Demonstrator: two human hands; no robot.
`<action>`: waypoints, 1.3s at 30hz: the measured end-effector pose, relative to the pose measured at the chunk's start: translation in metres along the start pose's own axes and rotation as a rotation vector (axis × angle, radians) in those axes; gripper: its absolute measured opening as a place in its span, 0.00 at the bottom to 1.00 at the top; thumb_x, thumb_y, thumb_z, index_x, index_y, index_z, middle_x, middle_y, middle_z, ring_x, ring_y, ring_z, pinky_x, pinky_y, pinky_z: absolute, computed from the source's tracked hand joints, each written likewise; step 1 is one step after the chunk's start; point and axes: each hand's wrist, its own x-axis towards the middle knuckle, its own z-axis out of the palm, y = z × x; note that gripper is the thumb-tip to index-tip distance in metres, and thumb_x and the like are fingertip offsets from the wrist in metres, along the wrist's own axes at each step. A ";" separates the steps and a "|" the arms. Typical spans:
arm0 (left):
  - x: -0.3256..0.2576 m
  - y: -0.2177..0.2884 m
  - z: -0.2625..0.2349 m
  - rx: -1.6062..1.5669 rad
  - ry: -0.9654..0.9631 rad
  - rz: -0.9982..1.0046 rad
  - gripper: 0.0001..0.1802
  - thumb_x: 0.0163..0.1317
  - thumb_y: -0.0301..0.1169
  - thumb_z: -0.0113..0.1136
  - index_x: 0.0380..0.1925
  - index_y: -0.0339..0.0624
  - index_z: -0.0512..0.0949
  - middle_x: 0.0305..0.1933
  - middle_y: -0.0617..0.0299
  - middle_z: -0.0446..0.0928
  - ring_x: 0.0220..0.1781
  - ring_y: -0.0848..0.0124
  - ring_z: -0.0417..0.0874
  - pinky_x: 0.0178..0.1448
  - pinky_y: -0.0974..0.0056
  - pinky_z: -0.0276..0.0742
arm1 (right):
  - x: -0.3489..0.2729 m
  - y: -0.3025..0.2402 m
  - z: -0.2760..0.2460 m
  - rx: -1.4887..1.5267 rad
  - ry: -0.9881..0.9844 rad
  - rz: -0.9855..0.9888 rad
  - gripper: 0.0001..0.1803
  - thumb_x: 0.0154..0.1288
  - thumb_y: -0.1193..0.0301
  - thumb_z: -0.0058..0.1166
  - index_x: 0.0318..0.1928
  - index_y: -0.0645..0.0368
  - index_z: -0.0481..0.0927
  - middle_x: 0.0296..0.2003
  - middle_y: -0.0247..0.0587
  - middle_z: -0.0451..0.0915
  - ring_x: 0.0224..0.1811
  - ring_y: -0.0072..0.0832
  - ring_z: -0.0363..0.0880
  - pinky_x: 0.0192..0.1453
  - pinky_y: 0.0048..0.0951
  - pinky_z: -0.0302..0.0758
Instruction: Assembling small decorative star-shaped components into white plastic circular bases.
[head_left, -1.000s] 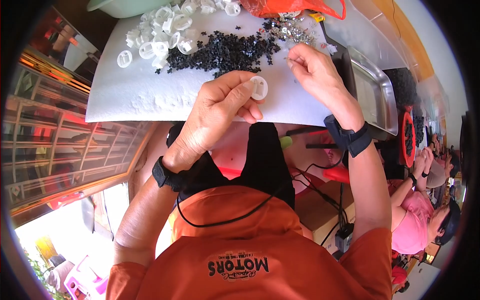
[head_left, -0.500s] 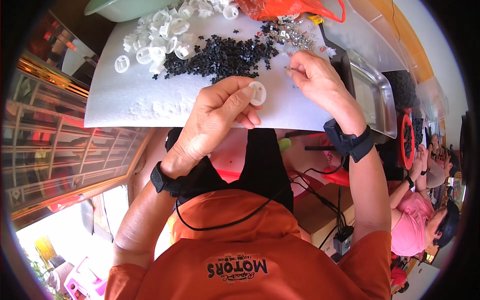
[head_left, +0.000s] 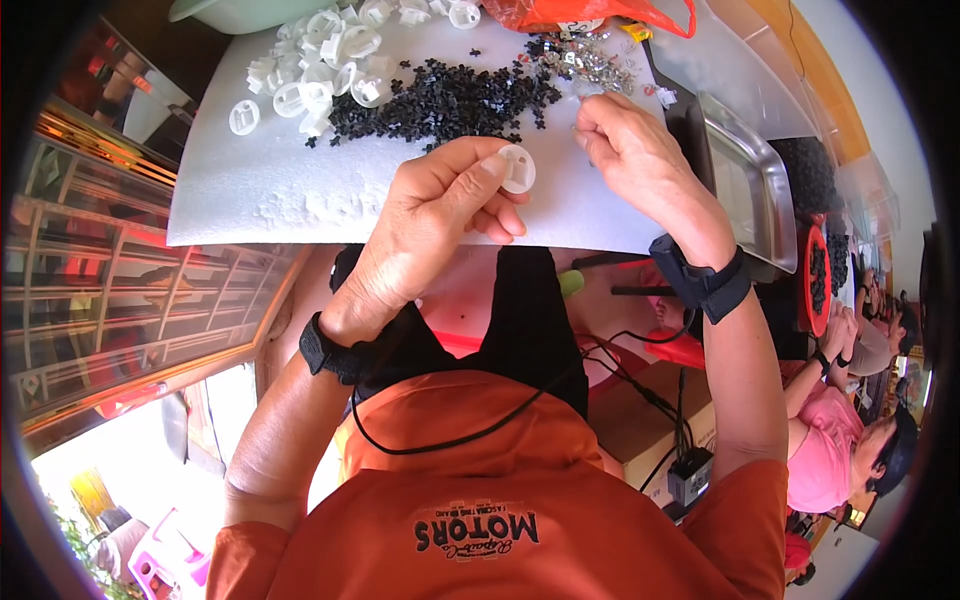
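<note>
Between the thumb and fingers of my left hand (head_left: 440, 200) is a white round plastic cap (head_left: 518, 169), its slotted face turned up. My right hand (head_left: 635, 150) hovers over the right part of the white foam-topped table (head_left: 270, 190), thumb and forefinger closed together; whatever is in that pinch is too small to make out. Beyond my hands spreads a heap of small black plastic pieces (head_left: 445, 100). Small shiny metal parts (head_left: 585, 62) lie just past my right hand. A pile of similar white caps (head_left: 335, 60) sits at the far left.
A red plastic bag (head_left: 600, 12) and a pale green basin (head_left: 235, 12) stand along the far edge. At the right is a metal tray (head_left: 765, 185), with a red basin (head_left: 815, 280) of black pieces beyond it. A co-worker in pink (head_left: 825, 450) sits farther right.
The cap in my left hand has risen slightly in view and turned a little. My right hand stays pinched and has shifted only slightly. The table sits a bit higher in the picture.
</note>
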 end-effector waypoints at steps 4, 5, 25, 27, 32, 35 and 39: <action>0.001 0.001 -0.001 -0.034 -0.006 -0.023 0.20 0.72 0.39 0.44 0.51 0.31 0.71 0.36 0.55 0.78 0.30 0.73 0.79 0.36 0.70 0.76 | -0.004 -0.018 -0.017 0.161 0.022 -0.102 0.05 0.61 0.78 0.52 0.32 0.62 0.70 0.28 0.39 0.69 0.29 0.31 0.70 0.34 0.30 0.68; 0.000 0.000 -0.003 -0.032 0.005 -0.027 0.20 0.72 0.39 0.44 0.51 0.31 0.71 0.36 0.55 0.78 0.30 0.73 0.79 0.36 0.70 0.76 | -0.004 -0.029 -0.020 0.274 -0.003 -0.127 0.05 0.61 0.79 0.52 0.32 0.62 0.70 0.28 0.36 0.68 0.29 0.26 0.68 0.33 0.27 0.67; 0.007 0.003 -0.006 -0.137 -0.052 -0.059 0.19 0.70 0.37 0.49 0.51 0.32 0.72 0.38 0.55 0.80 0.31 0.72 0.80 0.37 0.70 0.77 | -0.022 -0.057 0.007 0.430 0.198 -0.197 0.04 0.59 0.78 0.54 0.31 0.59 0.71 0.28 0.42 0.72 0.28 0.42 0.75 0.31 0.36 0.71; 0.006 0.003 -0.006 -0.137 -0.047 -0.044 0.19 0.70 0.36 0.50 0.51 0.31 0.73 0.38 0.55 0.80 0.31 0.72 0.80 0.37 0.70 0.77 | -0.023 -0.058 0.011 0.402 0.233 -0.203 0.04 0.59 0.78 0.54 0.31 0.59 0.71 0.28 0.41 0.72 0.28 0.42 0.75 0.31 0.36 0.71; 0.006 0.001 -0.006 -0.141 -0.033 -0.028 0.19 0.69 0.36 0.50 0.51 0.31 0.73 0.39 0.55 0.80 0.33 0.70 0.82 0.38 0.70 0.78 | -0.026 -0.058 0.012 0.360 0.275 -0.262 0.05 0.59 0.84 0.53 0.34 0.64 0.73 0.29 0.38 0.70 0.26 0.26 0.69 0.29 0.24 0.67; 0.005 0.001 -0.006 -0.133 -0.032 -0.026 0.19 0.69 0.36 0.50 0.51 0.31 0.73 0.39 0.55 0.80 0.35 0.69 0.83 0.39 0.69 0.79 | -0.027 -0.059 0.013 0.387 0.273 -0.303 0.05 0.59 0.84 0.52 0.34 0.64 0.74 0.29 0.37 0.70 0.25 0.25 0.69 0.29 0.23 0.66; 0.006 0.002 -0.005 -0.128 -0.028 -0.019 0.19 0.69 0.36 0.50 0.52 0.31 0.73 0.39 0.53 0.80 0.35 0.69 0.83 0.40 0.69 0.80 | -0.028 -0.054 0.014 0.433 0.298 -0.317 0.05 0.59 0.85 0.52 0.35 0.64 0.74 0.28 0.37 0.70 0.26 0.23 0.68 0.29 0.22 0.65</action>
